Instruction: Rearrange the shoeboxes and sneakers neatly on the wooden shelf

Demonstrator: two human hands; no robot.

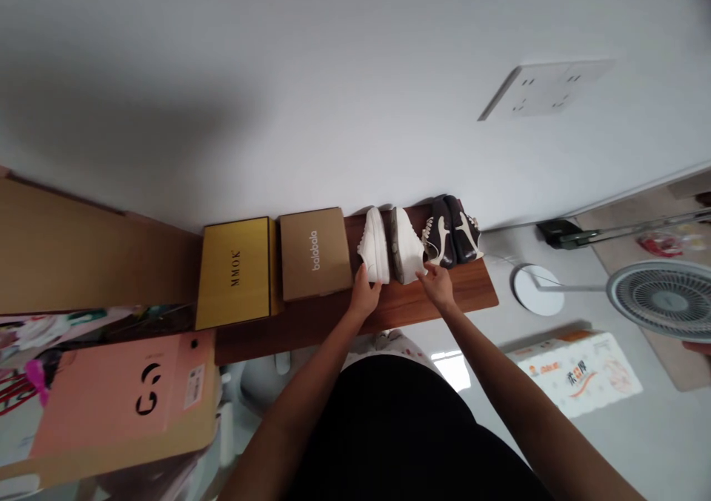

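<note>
Two white sneakers are side by side on a dark brown wooden bench top against the wall. My left hand [365, 294] is closed at the heel of the left white sneaker [375, 245], which rests on its side. At the heel of the right white sneaker [409, 245], also turned on its side with part of its sole showing, my right hand [438, 286] pinches the edge. Just to the right stands a pair of dark brown and cream shoes [451, 230], close to my right fingers but not held.
On the wooden bench [472, 286], left of the sneakers, sit a brown shoebox [311, 256] and a yellow shoebox [236, 271]. A pink box [125, 390] is at lower left. A fan [663, 297] and a white tissue package [589, 375] stand on the right. A socket plate [547, 90] is on the wall.
</note>
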